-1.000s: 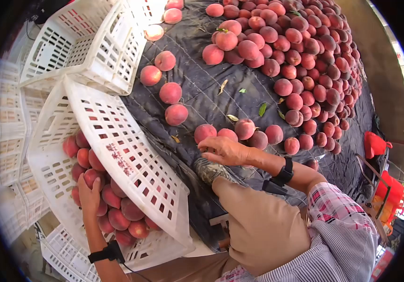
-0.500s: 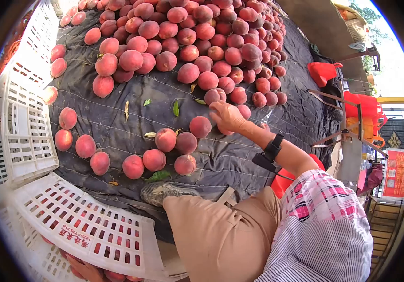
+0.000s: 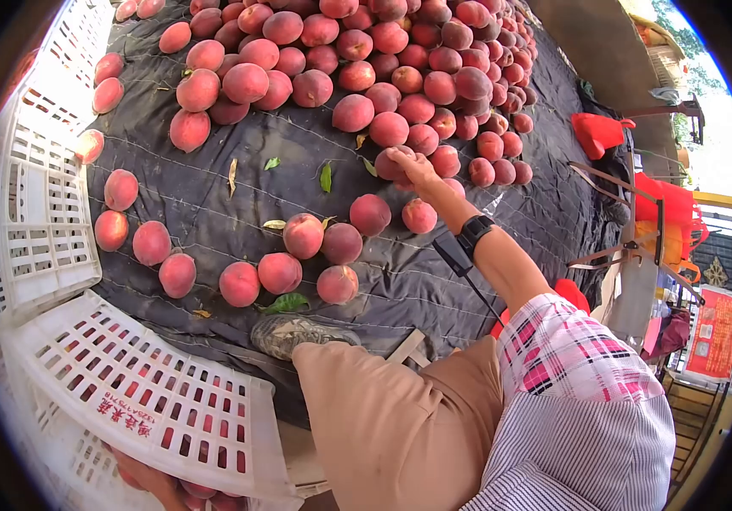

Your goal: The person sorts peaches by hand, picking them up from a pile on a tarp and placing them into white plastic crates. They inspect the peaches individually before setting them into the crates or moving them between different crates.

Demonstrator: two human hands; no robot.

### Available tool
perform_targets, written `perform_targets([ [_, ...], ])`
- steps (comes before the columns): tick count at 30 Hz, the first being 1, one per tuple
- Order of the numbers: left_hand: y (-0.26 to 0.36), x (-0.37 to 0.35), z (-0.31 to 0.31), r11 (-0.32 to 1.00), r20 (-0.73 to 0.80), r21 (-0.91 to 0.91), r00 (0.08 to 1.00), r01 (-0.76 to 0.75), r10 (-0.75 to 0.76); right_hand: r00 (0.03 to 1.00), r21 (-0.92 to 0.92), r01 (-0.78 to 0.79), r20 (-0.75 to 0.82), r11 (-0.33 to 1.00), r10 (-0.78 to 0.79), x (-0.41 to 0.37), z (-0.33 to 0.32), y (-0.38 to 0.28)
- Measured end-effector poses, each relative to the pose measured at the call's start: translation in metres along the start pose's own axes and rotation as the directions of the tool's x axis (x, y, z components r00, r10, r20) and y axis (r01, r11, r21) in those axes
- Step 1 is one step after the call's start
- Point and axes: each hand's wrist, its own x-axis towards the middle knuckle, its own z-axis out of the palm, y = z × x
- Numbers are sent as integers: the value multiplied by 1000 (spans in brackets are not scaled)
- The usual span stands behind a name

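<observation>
My right hand [image 3: 415,170] reaches to the near edge of the peach pile [image 3: 323,51], its fingers closed around a red peach [image 3: 390,163]. A loose peach [image 3: 419,215] lies on the dark sheet just below that wrist. At the bottom left, my left hand [image 3: 151,484] is partly visible, low behind the wall of a white slotted crate [image 3: 140,375]; its fingers are hidden. Peaches in the crate show through the slots and under the lower edge. Several loose peaches, among them one peach [image 3: 280,273], lie in a curved row between pile and crate.
A second white crate [image 3: 51,204] stands along the left side. The dark woven sheet [image 3: 238,204] has a few green leaves [image 3: 285,304] on it. A shoe [image 3: 298,334] rests at the sheet's near side. On the right are red bags [image 3: 600,134] and a metal frame [image 3: 660,230].
My right hand has moved slightly up and forward, and its fingers have closed on a peach at the pile's edge. The view has shifted a little. My left hand stays low by the crate.
</observation>
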Motion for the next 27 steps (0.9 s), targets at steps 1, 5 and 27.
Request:
perform_targets([
  [1, -1, -2, -1, 997, -21, -71, 1000, 13, -15, 990, 137, 69, 109, 988, -84, -7, 4, -2],
  [5, -28, -7, -15, 919, 18, 347, 980, -190, 196, 690, 555, -441, 712, 706, -128, -50, 35, -19],
  [27, -24, -11, -26, 998, -184, 41, 982, 43, -35, -516, 554, 828, 813, 88, -269, -415, 371, -195],
])
